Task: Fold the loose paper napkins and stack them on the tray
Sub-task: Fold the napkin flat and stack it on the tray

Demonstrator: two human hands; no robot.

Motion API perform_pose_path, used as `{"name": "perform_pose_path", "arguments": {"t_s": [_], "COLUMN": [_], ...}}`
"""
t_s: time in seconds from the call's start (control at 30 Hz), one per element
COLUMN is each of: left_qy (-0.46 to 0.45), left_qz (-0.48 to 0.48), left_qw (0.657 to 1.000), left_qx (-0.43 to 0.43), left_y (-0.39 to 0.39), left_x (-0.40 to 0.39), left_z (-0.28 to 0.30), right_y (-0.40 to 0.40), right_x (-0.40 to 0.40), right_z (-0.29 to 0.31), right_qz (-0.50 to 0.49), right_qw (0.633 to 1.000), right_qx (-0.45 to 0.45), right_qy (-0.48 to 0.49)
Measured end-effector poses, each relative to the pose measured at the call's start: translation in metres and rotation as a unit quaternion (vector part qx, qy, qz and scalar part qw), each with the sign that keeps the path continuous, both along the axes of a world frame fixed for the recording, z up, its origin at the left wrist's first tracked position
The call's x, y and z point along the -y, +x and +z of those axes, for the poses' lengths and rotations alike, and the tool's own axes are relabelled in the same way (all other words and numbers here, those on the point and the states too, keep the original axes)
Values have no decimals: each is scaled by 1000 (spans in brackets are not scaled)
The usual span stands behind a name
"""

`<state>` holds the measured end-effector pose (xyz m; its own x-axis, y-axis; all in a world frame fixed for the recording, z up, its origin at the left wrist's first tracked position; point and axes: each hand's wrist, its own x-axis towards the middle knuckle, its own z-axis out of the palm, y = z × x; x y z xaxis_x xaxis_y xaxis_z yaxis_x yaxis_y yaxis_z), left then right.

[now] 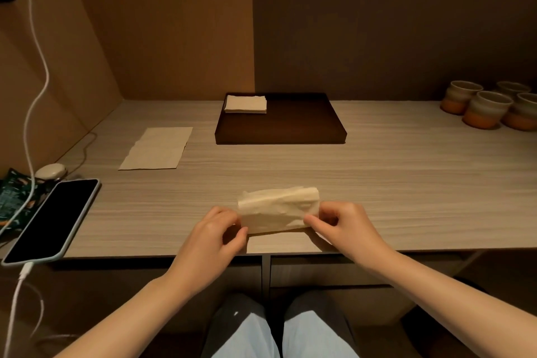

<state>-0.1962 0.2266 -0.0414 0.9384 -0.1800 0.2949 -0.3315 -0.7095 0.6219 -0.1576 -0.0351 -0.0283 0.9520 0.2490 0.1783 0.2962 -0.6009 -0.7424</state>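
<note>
both hands pinch a half-folded paper napkin (278, 209) at its ends: left hand (213, 237) and right hand (345, 228), fingers closed on it. the upper layer bulges between the fingertips (309, 219); uneven pull could skew or tear the crease. the tray (305, 136) lies well beyond.

Both forearms bare, reaching forward from the lower corners and converging near the middle. Left hand (216, 231) knuckles-up, fingers curled, thumb and forefinger pinched on the left end of the napkin (278, 209). Right hand (338, 225) mirrored, thumb and forefinger tips pinched on the right end, other fingers tucked under. Wrists roughly level, just past the near edge of the bench (377, 183). Hands apart, not touching.
</note>
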Motion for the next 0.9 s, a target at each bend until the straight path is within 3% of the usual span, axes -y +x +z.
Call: {"name": "perform_pose_path", "arguments": {"t_s": [0.13,0.37,0.6,0.9], "left_qy": [-43,-24,-16,-5], "left_qz": [73,152,164,178], "left_qw": [996,988,986,984], "left_qx": [-12,-12,-5,2], "left_y": [10,17,14,15], "left_x": [9,16,18,19], "left_z": [2,-2,-2,-1], "right_y": [7,21,35,41], "right_x": [-8,-16,-21,-26], "right_z": [3,4,9,12], "right_qz": [-66,-115,-120,-129], "right_qw": [998,991,983,971], "right_qx": [-15,-46,-90,-80], "right_qy": [1,-57,-105,-186]}}
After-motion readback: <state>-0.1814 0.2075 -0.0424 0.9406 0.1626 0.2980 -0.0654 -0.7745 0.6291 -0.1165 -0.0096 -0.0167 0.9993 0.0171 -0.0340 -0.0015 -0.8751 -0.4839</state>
